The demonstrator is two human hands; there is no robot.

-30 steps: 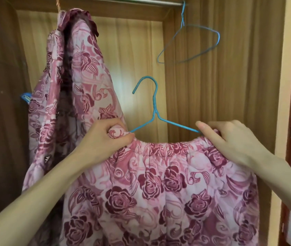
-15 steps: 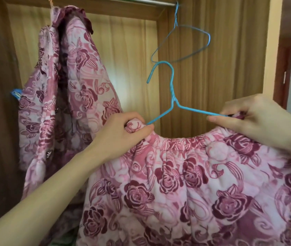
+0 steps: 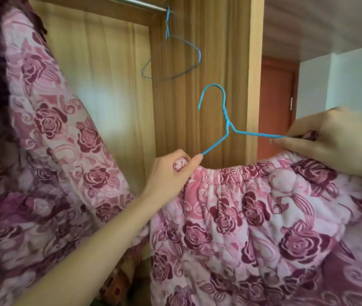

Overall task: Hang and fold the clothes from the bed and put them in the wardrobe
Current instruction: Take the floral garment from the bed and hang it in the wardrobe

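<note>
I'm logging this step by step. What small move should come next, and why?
Probably lift the blue hanger so its hook catches the rail. The left hand and right hand grip its ends with the floral garment, and the hook sits below the rail.

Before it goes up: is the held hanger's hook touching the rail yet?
Apart. The head view shows the held hanger's hook well below the rail, wardrobe panel visible between them.

Left hand [image 3: 171, 171] up at the end of a long bare forearm, fingers and thumb curled tight in a pinch, while the right hand [image 3: 339, 138] comes in from the right edge, fingers bent and clamped, knuckles uppermost.
</note>
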